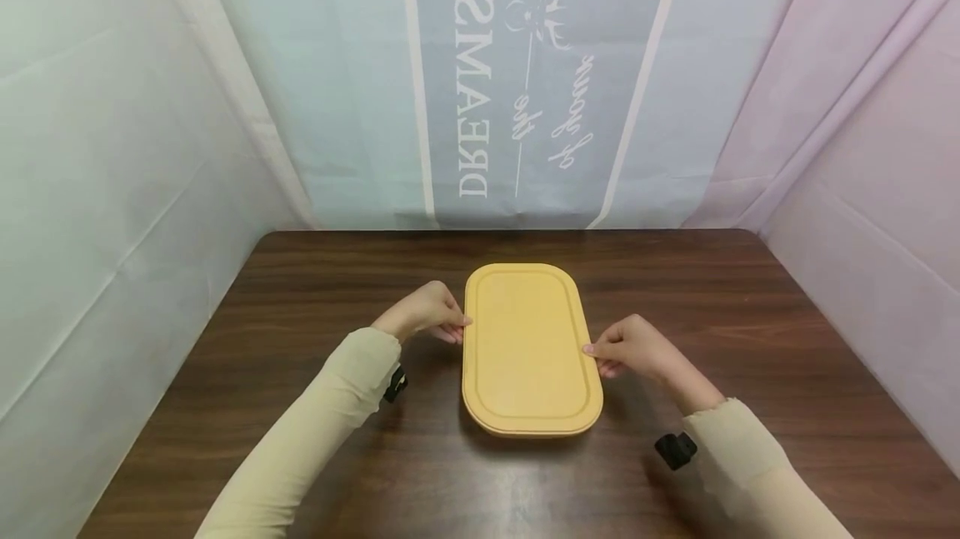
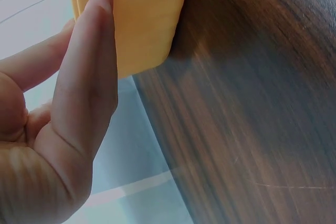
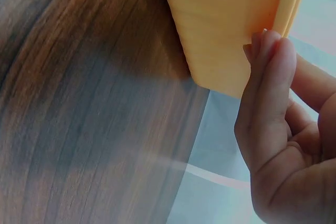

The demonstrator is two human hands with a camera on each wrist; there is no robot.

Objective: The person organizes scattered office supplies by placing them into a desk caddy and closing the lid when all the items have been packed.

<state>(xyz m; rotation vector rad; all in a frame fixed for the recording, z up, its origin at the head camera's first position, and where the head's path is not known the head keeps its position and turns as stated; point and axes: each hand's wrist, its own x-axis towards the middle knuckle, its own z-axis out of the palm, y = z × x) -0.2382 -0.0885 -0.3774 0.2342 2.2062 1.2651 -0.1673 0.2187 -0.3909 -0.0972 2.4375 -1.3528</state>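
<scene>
A yellow lidded box (image 1: pixel 528 347), oblong with rounded corners, sits on the dark wooden table with its long sides running away from me. My left hand (image 1: pixel 431 311) pinches the rim at its left side, thumb on top and fingers beneath. Across from it, my right hand (image 1: pixel 633 347) pinches the right rim in the same way. The left wrist view shows the fingertips (image 2: pixel 100 3) under the rim against the box's side wall (image 2: pixel 144 24). In the right wrist view the fingers (image 3: pixel 268 61) press up below the lid's edge. The inside of the box is hidden by its lid.
The brown wood-grain table (image 1: pixel 322 272) surrounds the box. A pale blue-grey printed curtain (image 1: pixel 360 106) hangs behind its far edge, with white cloth (image 1: pixel 112 189) at the left and pinkish cloth (image 1: pixel 862 147) at the right. Small black devices (image 1: pixel 677 450) sit at both wrists.
</scene>
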